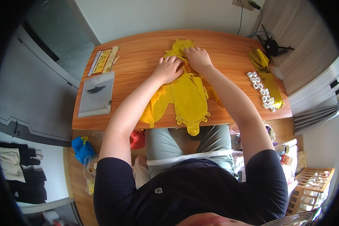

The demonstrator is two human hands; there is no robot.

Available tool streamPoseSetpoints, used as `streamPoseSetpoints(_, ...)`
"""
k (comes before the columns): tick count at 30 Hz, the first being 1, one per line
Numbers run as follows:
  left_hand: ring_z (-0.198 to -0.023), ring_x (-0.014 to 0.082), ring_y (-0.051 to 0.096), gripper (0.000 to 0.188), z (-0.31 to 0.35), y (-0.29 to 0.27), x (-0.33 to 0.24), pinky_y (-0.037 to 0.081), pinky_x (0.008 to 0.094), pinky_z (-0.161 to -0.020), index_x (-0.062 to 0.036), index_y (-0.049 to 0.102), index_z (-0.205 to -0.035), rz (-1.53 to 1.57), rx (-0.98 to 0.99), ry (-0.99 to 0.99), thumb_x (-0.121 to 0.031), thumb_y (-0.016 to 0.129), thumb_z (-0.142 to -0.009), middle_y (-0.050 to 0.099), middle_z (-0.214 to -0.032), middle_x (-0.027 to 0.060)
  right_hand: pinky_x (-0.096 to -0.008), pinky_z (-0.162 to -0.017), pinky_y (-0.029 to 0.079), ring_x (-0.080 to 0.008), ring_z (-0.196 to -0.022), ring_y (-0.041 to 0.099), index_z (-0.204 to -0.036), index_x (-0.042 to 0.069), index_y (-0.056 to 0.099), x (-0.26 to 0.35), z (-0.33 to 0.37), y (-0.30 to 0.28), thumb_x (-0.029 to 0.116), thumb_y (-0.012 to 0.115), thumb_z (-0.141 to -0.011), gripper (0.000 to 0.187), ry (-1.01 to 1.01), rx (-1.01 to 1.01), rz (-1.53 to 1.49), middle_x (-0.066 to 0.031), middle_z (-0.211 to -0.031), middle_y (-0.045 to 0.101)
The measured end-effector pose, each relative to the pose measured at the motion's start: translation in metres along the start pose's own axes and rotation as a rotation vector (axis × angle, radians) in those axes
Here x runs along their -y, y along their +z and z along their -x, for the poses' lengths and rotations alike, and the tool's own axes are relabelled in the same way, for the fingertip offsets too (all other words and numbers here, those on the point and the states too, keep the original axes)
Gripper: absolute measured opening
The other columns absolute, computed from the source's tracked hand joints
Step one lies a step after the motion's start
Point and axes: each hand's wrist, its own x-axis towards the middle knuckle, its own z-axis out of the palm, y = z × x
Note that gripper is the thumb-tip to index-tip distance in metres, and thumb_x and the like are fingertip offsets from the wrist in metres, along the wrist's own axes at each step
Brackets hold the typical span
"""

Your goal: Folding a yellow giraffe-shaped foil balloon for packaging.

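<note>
A flat, uninflated gold foil balloon (189, 96) lies across the middle of the table, with small tabs along its lower rim. Its lower end hangs over the near edge, and its narrower top (182, 44) points to the far side. At the creased middle, my left hand (169, 69) has its fingers bent over the foil, closed on it. Just to the right and slightly farther away, my right hand (197, 59) grips the foil near the top part with curled fingers. The foil directly beneath both palms is hidden.
On the left of the wooden table (135, 49) lie a clear plastic sheet pack (98, 94) with dark thin pieces and a printed card strip (101, 61). At right are several small white rolls (260, 86), more gold foil (269, 83) and a black router (271, 47).
</note>
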Motion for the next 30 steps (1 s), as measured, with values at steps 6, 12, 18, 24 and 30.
streamPoseSetpoints(6,-0.131,0.0294,0.048,0.046,-0.001,0.004,0.006,0.027,0.0535,-0.115,-0.0148,0.056,-0.136,-0.004,-0.063,0.035,-0.043,0.055,-0.101,0.053,-0.134,0.0091,-0.0459,-0.091,0.055,-0.035,-0.111,0.067,-0.127,0.007,0.05,-0.02,0.002,-0.004,0.015,0.061,-0.092,0.038,0.355,-0.001,-0.276,-0.016,-0.117,0.069)
streamPoseSetpoints(12,-0.135,0.0266,0.044,0.047,0.002,0.001,0.005,0.025,0.0477,-0.115,-0.0153,0.051,-0.142,-0.022,0.036,0.004,-0.041,0.052,-0.103,0.05,-0.137,0.0084,-0.0465,-0.096,0.054,-0.0389,-0.116,0.065,-0.142,0.002,0.038,-0.041,0.01,-0.002,0.03,0.068,-0.087,0.068,0.763,0.046,-0.625,-0.0246,-0.123,0.067)
streamPoseSetpoints(18,-0.135,0.0262,0.044,0.046,-0.011,-0.001,-0.003,0.025,0.0472,-0.115,-0.0159,0.051,-0.142,-0.013,0.005,0.04,-0.041,0.053,-0.103,0.05,-0.137,0.0078,-0.0448,-0.093,0.054,-0.0394,-0.113,0.067,-0.151,-0.003,0.033,-0.101,0.009,0.039,0.028,0.074,-0.086,0.082,0.861,-0.22,-0.761,-0.0221,-0.124,0.067)
streamPoseSetpoints(24,-0.135,0.0258,0.044,0.045,0.011,0.004,0.013,0.025,0.047,-0.114,-0.017,0.052,-0.142,-0.014,0.012,0.001,-0.041,0.053,-0.103,0.05,-0.136,0.0074,-0.0442,-0.105,0.048,-0.0385,-0.126,0.058,-0.149,-0.006,0.036,-0.095,0.002,0.027,0.026,0.076,-0.082,0.084,1.015,0.001,-1.291,-0.0271,-0.134,0.059)
streamPoseSetpoints(30,-0.132,0.0277,0.047,0.046,-0.002,0.005,0.006,0.028,0.0516,-0.116,-0.0158,0.053,-0.139,0.026,-0.011,0.031,-0.043,0.052,-0.102,0.05,-0.136,0.0081,-0.044,-0.101,0.05,-0.0353,-0.123,0.058,-0.128,0.005,0.063,-0.071,0.026,0.025,0.026,0.071,-0.088,0.046,0.369,-0.262,-0.506,-0.0167,-0.129,0.063)
